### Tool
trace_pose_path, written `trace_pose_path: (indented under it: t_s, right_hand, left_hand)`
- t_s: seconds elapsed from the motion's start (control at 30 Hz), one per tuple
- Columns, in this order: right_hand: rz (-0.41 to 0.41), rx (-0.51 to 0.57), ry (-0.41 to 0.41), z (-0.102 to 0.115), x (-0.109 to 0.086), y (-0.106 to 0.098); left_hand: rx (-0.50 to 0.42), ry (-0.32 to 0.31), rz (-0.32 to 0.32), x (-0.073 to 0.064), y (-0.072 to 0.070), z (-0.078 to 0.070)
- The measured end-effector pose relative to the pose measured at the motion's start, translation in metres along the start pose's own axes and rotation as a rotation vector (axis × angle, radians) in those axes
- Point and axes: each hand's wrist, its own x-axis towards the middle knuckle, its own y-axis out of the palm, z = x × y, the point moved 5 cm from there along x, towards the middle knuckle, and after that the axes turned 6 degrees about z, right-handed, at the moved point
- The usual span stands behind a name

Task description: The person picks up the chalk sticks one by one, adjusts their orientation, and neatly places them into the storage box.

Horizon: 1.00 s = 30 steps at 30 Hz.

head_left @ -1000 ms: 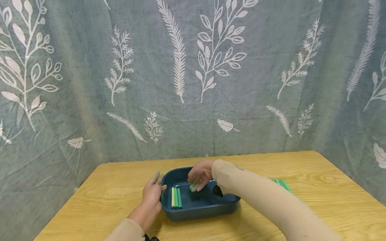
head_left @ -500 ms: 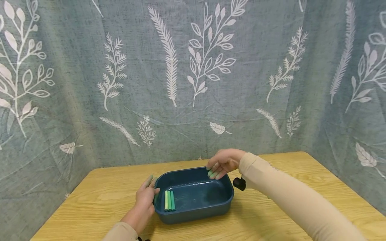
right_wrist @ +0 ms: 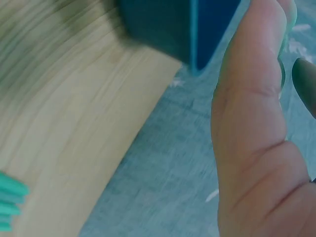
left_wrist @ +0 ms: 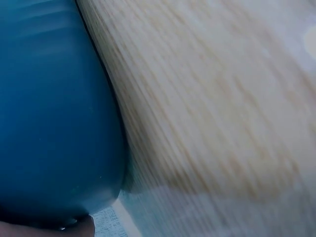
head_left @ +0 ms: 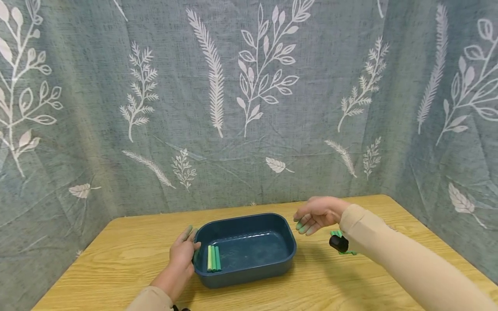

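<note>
A dark blue rectangular tray (head_left: pixel 245 276) stands on the table. Three chalk sticks (head_left: pixel 213 259), from pale yellow to teal green, lie side by side along its left end. My left hand (head_left: pixel 182 257) holds the tray's left side, thumb over the rim and fingers along the outer wall. In the left wrist view, the tray's blue wall (left_wrist: pixel 54 113) fills the left part. Just right of the tray my right hand (head_left: pixel 320 213) hangs in the air, holding nothing, its fingers loosely bent. Green dust marks the fingertips of both hands.
More green chalk sticks (head_left: pixel 336 233) lie on the wooden table (head_left: pixel 136 246) to the right, partly hidden behind the right wrist's black camera (head_left: pixel 339 243). Their ends also show in the right wrist view. A patterned grey-green curtain (head_left: pixel 218 181) hangs behind the table.
My right hand has moved out of the tray, over its right rim and further right, empty throughout. The left hand stays at the tray. The head view has shifted slightly right.
</note>
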Motion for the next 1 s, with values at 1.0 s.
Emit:
trace_pose_path:
  t_s: [1.0]
  right_hand:
    - [-0.094,0.155,-0.053,-0.092,-0.065,-0.081]
  left_hand:
    - [-0.015,-0.01,0.013,0.007,-0.002,0.004]
